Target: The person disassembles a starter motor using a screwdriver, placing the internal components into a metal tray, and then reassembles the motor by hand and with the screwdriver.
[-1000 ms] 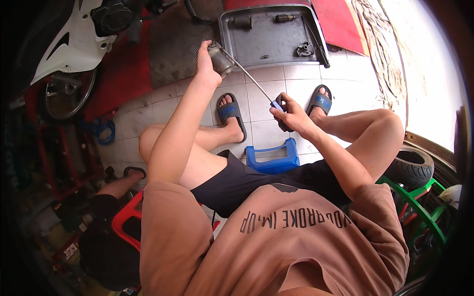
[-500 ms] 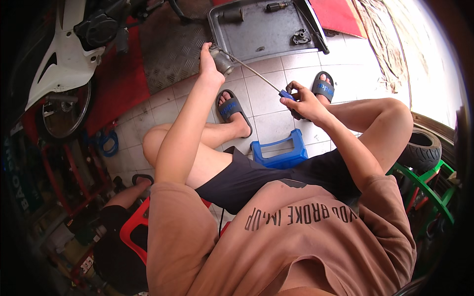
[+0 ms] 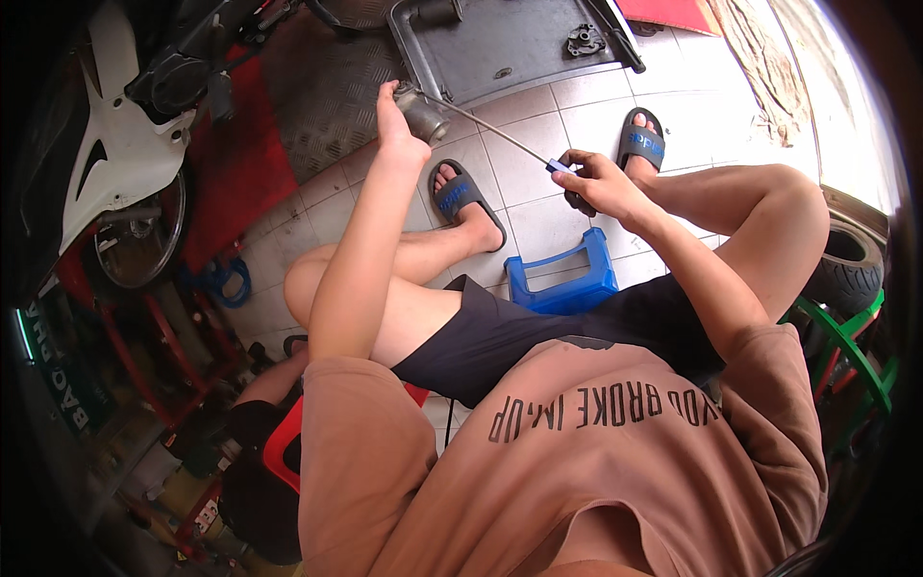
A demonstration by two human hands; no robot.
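My left hand (image 3: 392, 122) is closed round a grey cylindrical metal part (image 3: 423, 115), held out in front of me near the tray's near left corner. My right hand (image 3: 598, 183) grips a long screwdriver (image 3: 515, 140) by its blue and black handle. The thin steel shaft runs up and left, and its tip meets the upper side of the metal part. Exactly where the tip touches is too small to tell. Most of the left fingers are hidden behind the part.
A black tray (image 3: 538, 60) holds several metal parts. Between my legs stands a blue plastic stool (image 3: 567, 279). At the left are a white and black motorbike (image 3: 120, 135) and a coiled blue hose (image 3: 231, 281). A tyre (image 3: 846, 269) sits on a green frame (image 3: 851, 341) at the right.
The whole view has shifted a little, so the tray sits higher in it. Both hands keep their hold, with the screwdriver tip still at the metal part.
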